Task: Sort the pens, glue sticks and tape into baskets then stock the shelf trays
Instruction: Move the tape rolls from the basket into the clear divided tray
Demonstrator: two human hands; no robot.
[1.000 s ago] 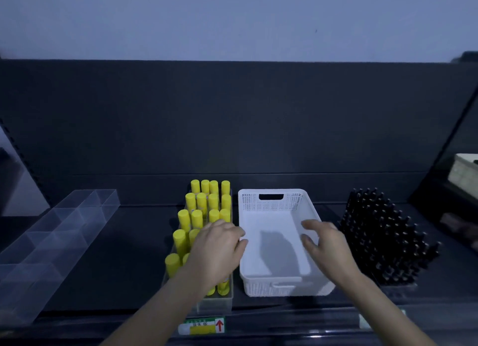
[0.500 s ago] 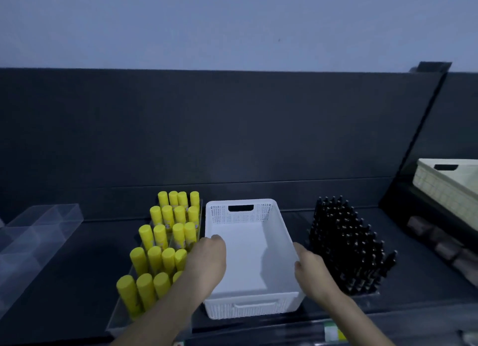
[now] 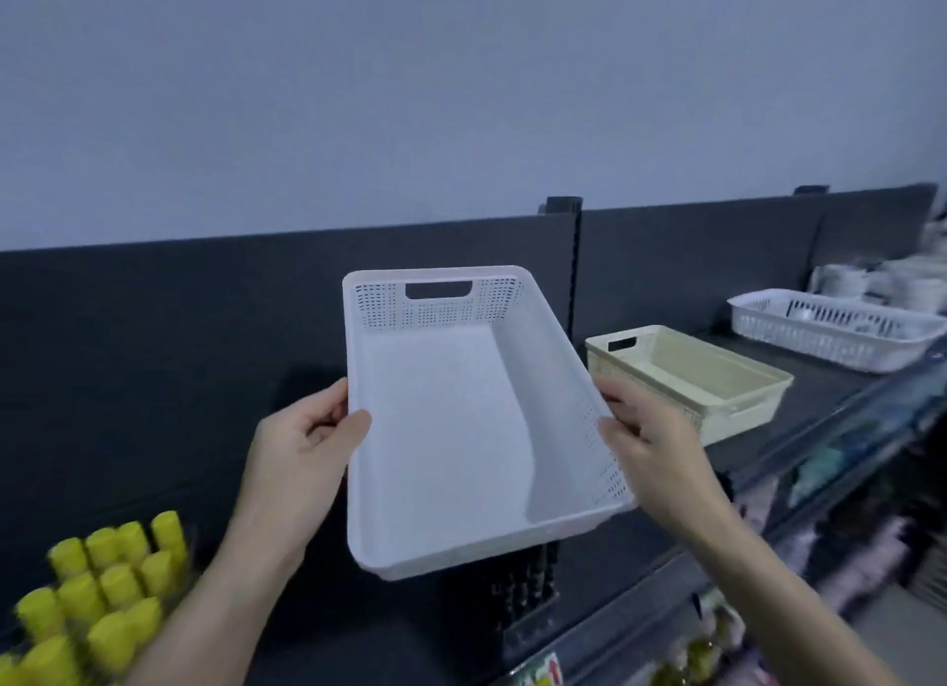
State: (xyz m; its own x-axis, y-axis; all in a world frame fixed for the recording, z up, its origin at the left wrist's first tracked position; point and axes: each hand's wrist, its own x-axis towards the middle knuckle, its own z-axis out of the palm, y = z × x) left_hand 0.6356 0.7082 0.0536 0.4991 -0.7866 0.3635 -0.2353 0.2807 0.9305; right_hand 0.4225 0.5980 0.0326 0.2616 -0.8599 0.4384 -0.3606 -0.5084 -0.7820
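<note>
An empty white basket (image 3: pixel 451 429) with perforated walls and a handle slot is held in the air above the dark shelf. My left hand (image 3: pixel 302 439) grips its left rim, thumb inside. My right hand (image 3: pixel 651 429) grips the right rim. Several yellow glue sticks (image 3: pixel 102 593) stand upright in a clear tray at the lower left. Black pens (image 3: pixel 522 583) stand in a tray under the basket, mostly hidden by it.
A cream basket (image 3: pixel 738 383) sits on the shelf to the right of the held basket. Farther right lies a long white slotted basket (image 3: pixel 830 332) with white items behind it. Lower shelves with blurred goods run along the right edge.
Both hands closed on the white basket's sides and lifted it off the shelf, up and to the right. The view swung right, so the cream and long white baskets came into sight.
</note>
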